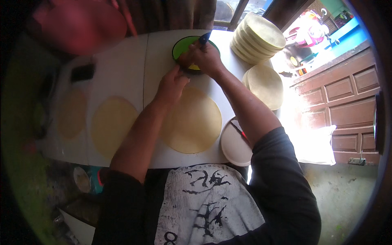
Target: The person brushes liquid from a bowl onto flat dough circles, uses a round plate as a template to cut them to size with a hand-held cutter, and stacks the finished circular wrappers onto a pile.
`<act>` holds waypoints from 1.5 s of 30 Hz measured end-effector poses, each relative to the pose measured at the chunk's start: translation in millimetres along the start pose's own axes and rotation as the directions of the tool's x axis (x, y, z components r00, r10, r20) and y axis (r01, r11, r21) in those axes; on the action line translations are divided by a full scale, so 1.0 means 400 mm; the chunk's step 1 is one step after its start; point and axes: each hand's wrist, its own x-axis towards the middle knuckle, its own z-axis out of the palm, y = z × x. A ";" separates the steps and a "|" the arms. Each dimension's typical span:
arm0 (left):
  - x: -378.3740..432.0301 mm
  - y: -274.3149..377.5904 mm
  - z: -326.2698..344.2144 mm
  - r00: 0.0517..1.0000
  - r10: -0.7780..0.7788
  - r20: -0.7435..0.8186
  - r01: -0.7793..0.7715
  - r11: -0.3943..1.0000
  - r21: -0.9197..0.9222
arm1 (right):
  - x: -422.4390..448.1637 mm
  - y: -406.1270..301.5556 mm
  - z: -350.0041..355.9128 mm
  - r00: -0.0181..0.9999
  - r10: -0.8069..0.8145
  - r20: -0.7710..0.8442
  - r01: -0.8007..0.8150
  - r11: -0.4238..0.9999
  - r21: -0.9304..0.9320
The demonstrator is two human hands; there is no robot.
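Note:
My right hand (208, 59) is closed around a tool with a dark blue handle (204, 38), over a green bowl (181, 46) with a dark rim. Something yellow lies low in the bowl; the tool's working end is hidden by my hand. My left hand (172, 84) is at the bowl's near edge, fingers apart; whether it touches the rim cannot be told. Nearest me on the white table lies a thin, round, pale yellow sheet (193, 125). Two similar round sheets (114, 125) (72, 114) lie to the left, the nearer partly behind my left forearm.
A tall stack of round pale sheets (255, 39) stands at the back right, a smaller stack (265, 87) before it. A white round plate or lid (234, 147) holds a red-handled knife-like tool (240, 130). A blurred red round object (84, 27) is back left; a dark rectangular item (82, 73) lies below it.

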 end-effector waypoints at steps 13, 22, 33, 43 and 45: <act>-0.533 -0.039 -0.315 0.998 0.038 0.052 -0.064 0.441 0.895 | -0.376 -0.206 -0.050 0.849 -0.486 0.206 0.528 0.780 -0.336; -0.702 -0.213 -0.453 0.901 0.385 0.198 -0.302 0.233 0.924 | -0.518 -0.166 0.052 0.782 -0.329 0.530 0.457 0.880 -0.128; -0.684 -0.172 -0.456 0.846 0.462 0.267 -0.401 0.221 0.889 | -0.632 -0.235 -0.011 0.827 -0.258 0.499 0.361 0.925 -0.121; -0.665 -0.146 -0.484 0.952 0.270 0.143 -0.253 0.433 0.865 | -0.472 -0.213 0.105 0.949 -0.267 0.167 0.296 0.937 -0.188; -0.656 -0.145 -0.500 0.971 0.229 0.068 -0.179 0.508 0.843 | -0.459 -0.261 0.190 0.938 -0.158 0.309 0.231 0.948 -0.217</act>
